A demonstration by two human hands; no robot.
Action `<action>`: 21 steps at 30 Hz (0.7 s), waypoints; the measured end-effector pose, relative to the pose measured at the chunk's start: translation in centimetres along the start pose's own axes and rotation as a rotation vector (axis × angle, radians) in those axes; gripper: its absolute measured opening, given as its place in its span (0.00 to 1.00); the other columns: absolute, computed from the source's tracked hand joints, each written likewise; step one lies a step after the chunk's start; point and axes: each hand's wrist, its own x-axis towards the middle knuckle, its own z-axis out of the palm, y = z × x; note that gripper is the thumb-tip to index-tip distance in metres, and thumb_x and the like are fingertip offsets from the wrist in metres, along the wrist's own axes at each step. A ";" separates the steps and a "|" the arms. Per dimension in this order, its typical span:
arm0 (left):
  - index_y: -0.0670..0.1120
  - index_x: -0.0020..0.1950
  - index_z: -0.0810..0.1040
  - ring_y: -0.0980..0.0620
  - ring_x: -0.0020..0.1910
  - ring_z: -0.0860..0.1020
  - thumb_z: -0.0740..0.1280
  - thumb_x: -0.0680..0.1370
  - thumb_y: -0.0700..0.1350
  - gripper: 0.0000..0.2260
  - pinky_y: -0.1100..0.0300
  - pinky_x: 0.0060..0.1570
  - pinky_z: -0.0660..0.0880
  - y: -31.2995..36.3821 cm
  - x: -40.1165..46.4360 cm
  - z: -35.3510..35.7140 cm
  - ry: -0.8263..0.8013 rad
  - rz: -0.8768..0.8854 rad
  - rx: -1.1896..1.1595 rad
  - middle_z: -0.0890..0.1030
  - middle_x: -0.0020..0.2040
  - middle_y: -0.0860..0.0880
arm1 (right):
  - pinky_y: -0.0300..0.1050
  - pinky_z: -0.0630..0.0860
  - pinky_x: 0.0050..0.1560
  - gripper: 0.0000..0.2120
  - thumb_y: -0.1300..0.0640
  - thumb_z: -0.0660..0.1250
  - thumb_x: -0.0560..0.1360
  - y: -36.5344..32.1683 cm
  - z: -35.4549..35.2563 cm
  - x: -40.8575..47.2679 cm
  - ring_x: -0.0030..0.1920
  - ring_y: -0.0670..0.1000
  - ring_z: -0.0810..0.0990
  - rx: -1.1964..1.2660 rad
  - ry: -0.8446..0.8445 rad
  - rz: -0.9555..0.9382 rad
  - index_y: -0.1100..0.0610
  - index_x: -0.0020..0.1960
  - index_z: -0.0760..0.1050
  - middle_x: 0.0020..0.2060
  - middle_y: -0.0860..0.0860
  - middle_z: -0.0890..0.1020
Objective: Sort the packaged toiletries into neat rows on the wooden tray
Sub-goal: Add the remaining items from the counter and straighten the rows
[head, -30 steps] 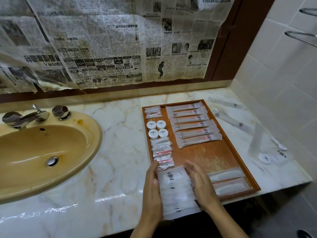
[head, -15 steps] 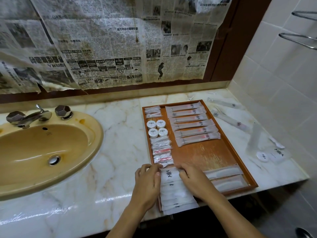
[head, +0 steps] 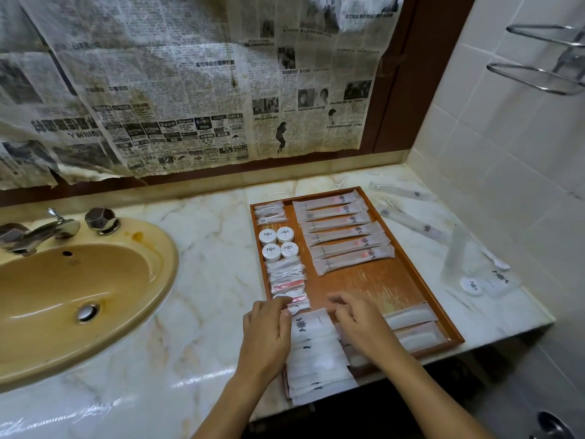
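The wooden tray [head: 376, 285] lies on the marble counter right of the sink. On it are a row of long white sachets [head: 345, 231], several small round white tubs [head: 278, 243], a column of clear-wrapped small packets [head: 286, 277] and two flat packets [head: 411, 326] at the near right. A fanned stack of white logo sachets [head: 316, 353] fills the near left corner. My left hand [head: 267, 334] grips the stack's left edge, fingers curled. My right hand [head: 361, 324] holds its right edge, fingers curled at the top sachet.
A yellow sink [head: 72, 289] with chrome taps [head: 60, 228] sits at the left. Loose long sachets [head: 411, 221], a round tub [head: 471, 286] and small packets [head: 500, 278] lie on the counter right of the tray, by the tiled wall. Newspaper covers the mirror.
Both hands went from lying flat along the sachet stack to curled at its upper end. They have shifted slightly toward the far end of the stack.
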 end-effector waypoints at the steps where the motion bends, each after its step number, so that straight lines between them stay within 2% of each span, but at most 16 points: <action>1: 0.57 0.61 0.74 0.60 0.57 0.69 0.46 0.79 0.55 0.20 0.62 0.58 0.59 0.4 0.4 0.1 0.000 0.000 -0.007 0.77 0.55 0.61 | 0.36 0.74 0.58 0.16 0.57 0.58 0.80 0.1 -0.4 -0.1 0.56 0.37 0.75 0.011 0.014 0.007 0.49 0.65 0.75 0.58 0.41 0.78; 4: 0.58 0.62 0.74 0.61 0.59 0.68 0.49 0.80 0.54 0.17 0.61 0.59 0.61 2.0 2.0 0.5 -0.021 0.016 -0.044 0.76 0.58 0.60 | 0.34 0.76 0.53 0.16 0.57 0.59 0.80 0.8 -2.2 -0.2 0.54 0.34 0.76 0.040 0.062 0.037 0.47 0.66 0.74 0.57 0.39 0.78; 6: 0.56 0.62 0.75 0.59 0.59 0.70 0.51 0.80 0.54 0.17 0.59 0.60 0.65 3.4 3.3 1.0 -0.032 0.052 -0.063 0.77 0.58 0.59 | 0.36 0.77 0.54 0.16 0.57 0.59 0.80 1.3 -3.7 -0.3 0.55 0.35 0.75 0.060 0.102 0.048 0.46 0.65 0.74 0.57 0.39 0.78; 8: 0.55 0.61 0.77 0.57 0.58 0.72 0.54 0.80 0.52 0.15 0.56 0.59 0.69 4.8 4.5 1.7 -0.042 0.099 -0.067 0.78 0.57 0.57 | 0.35 0.75 0.56 0.15 0.57 0.60 0.80 2.0 -5.3 -0.3 0.56 0.36 0.75 0.080 0.148 0.055 0.47 0.64 0.75 0.56 0.39 0.78; 11: 0.54 0.60 0.77 0.58 0.57 0.71 0.58 0.81 0.48 0.11 0.57 0.58 0.71 7.1 6.5 3.4 -0.084 0.129 -0.071 0.78 0.57 0.57 | 0.32 0.71 0.55 0.14 0.57 0.61 0.79 3.7 -8.0 -0.4 0.57 0.36 0.75 0.095 0.237 0.095 0.46 0.62 0.76 0.56 0.38 0.79; 16: 0.56 0.58 0.78 0.58 0.59 0.71 0.60 0.79 0.47 0.11 0.58 0.58 0.69 11.9 9.5 7.3 -0.158 0.222 0.014 0.77 0.57 0.58 | 0.37 0.71 0.57 0.13 0.58 0.63 0.79 8.3 -12.9 -0.7 0.57 0.40 0.76 0.104 0.411 0.204 0.49 0.61 0.78 0.55 0.41 0.80; 21: 0.55 0.57 0.79 0.53 0.58 0.74 0.60 0.74 0.47 0.14 0.54 0.60 0.69 16.0 11.5 12.3 -0.230 0.276 0.032 0.80 0.56 0.56 | 0.43 0.71 0.61 0.14 0.61 0.65 0.77 13.7 -17.5 -0.4 0.61 0.48 0.75 0.045 0.597 0.286 0.54 0.62 0.77 0.58 0.47 0.80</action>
